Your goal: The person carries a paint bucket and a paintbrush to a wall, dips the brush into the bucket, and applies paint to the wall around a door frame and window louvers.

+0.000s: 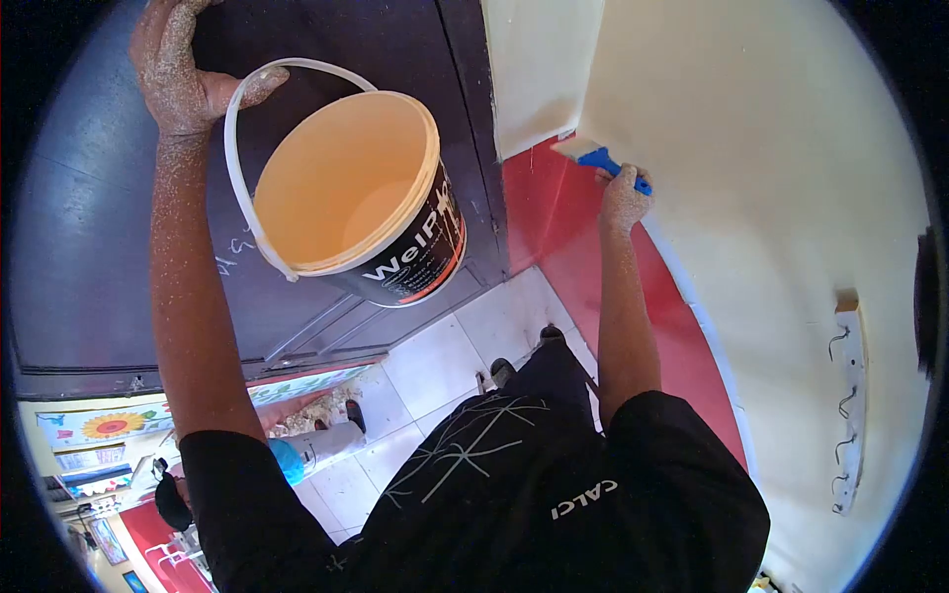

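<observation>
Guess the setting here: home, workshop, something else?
Probably a room in a school or nursery, mid-repaint. The right hand holds a blue-handled brush to a cream and red wall, the left hand holds a paint bucket by its handle, and a sunflower poster and coat hooks hang nearby.

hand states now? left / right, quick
Left hand: closed, holding the bucket by its handle.
Right hand: closed on the blue-handled brush, against the wall.
</observation>
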The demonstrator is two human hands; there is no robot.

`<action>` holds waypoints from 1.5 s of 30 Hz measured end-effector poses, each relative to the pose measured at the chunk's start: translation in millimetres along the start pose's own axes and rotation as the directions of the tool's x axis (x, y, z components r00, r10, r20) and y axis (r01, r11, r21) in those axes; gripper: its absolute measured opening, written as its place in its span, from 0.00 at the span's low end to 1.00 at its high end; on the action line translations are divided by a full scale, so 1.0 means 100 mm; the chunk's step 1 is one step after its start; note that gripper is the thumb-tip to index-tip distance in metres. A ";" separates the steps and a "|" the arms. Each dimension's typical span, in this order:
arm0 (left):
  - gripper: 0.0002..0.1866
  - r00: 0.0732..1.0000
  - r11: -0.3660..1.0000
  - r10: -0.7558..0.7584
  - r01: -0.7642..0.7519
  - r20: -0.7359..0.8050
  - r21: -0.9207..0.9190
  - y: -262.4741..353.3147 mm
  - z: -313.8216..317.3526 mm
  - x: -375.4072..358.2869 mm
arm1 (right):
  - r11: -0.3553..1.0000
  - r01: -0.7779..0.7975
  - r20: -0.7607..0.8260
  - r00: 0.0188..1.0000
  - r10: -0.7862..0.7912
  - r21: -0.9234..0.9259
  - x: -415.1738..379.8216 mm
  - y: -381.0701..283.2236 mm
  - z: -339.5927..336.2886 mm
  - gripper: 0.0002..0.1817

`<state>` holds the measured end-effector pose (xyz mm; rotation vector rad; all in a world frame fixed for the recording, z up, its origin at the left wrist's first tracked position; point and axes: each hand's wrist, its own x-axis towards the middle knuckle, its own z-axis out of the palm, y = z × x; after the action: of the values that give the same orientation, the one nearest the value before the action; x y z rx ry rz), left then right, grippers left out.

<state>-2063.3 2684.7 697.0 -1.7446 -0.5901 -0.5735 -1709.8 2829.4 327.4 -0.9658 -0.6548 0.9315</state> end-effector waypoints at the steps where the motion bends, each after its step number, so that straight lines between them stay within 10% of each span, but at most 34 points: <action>1: 0.56 1.000 1.000 0.023 -0.023 0.011 0.001 0.06 -0.02 0.04 | 1.000 -0.016 0.021 1.000 0.016 -0.013 0.02 0.07 -0.03 0.05; 14: 0.42 0.996 0.991 -0.092 0.090 -0.013 -0.095 0.02 0.02 0.05 | 0.996 0.011 0.072 0.997 -0.004 -0.090 0.43 0.21 0.46 0.07; 23: 0.43 0.992 0.994 -0.106 0.106 0.062 0.008 0.06 -0.05 0.08 | 0.970 0.088 0.061 0.993 -0.104 0.226 0.13 -1.31 0.34 0.07; 30: 0.45 0.990 0.991 -0.132 0.133 0.042 -0.031 0.04 -0.04 0.10 | 0.989 -0.144 0.133 0.981 0.144 -0.005 -0.04 -0.70 0.14 0.09; 38: 0.51 0.944 0.957 -0.289 0.288 0.157 0.032 0.10 -0.09 0.07 | 0.996 0.019 0.091 0.996 -0.010 -0.089 -0.11 0.34 0.42 0.10; 45: 0.51 0.922 0.931 -0.364 0.363 0.130 0.032 0.13 -0.14 0.08 | 0.978 -0.052 0.081 0.996 0.036 0.204 -0.12 -1.14 1.12 0.04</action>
<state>-2049.9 2668.7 696.1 -1.6850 -1.0244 -0.7123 -1765.1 2833.7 478.3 -0.7650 -0.5904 1.0579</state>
